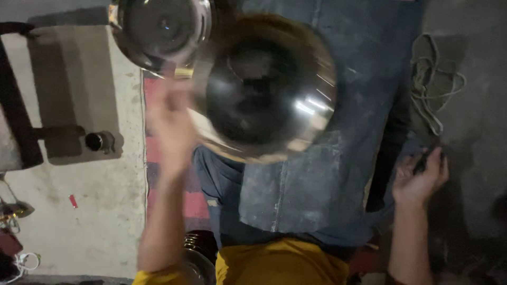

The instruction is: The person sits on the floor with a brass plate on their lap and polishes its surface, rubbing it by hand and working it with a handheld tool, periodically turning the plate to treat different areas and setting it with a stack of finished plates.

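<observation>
Two shiny steel bowls were up in front of me: the big one (266, 87), dark and mirror-like inside, sat blurred over my jeans (327, 174), my left hand (171, 124) at its rim, grip unclear. Right hand (420, 179) clutched something dark beside the jeans.
</observation>
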The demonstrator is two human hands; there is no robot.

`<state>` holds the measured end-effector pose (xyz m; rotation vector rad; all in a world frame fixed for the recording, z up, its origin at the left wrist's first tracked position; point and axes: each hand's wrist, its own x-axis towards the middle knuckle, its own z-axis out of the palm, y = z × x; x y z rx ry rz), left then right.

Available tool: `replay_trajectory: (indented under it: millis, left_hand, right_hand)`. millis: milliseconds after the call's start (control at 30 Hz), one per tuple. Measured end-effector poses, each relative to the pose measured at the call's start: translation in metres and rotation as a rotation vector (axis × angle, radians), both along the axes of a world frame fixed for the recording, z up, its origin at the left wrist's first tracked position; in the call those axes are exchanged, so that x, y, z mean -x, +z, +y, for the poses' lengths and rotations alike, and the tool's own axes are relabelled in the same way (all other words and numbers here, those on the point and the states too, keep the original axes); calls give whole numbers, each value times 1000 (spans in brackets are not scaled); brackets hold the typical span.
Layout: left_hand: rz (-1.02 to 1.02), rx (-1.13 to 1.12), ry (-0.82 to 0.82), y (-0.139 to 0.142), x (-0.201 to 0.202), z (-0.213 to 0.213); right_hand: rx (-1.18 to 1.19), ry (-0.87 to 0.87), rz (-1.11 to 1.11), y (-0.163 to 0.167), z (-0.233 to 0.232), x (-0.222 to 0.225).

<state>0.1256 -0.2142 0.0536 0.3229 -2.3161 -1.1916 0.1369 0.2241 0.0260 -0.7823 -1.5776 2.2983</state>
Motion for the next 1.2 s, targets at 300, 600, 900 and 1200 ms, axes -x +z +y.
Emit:
replay_trajectory:
  millis: [300,600,900,1200]
  left_hand:
    - [39,-888,200,2,26,-81]
    - [-256,-564,-25,3,-22,-87]
    - [-1333,-289,-67,-34,-309,-103]
    - [-1173,82,110,-39,-361,-69]
  right_hand:
    - [-39,118,31,26,-14,9]
    - [85,195,124,20,0,-3]
    - [176,233,146,5,26,-13]
    - [192,335,234,4,41,-21]
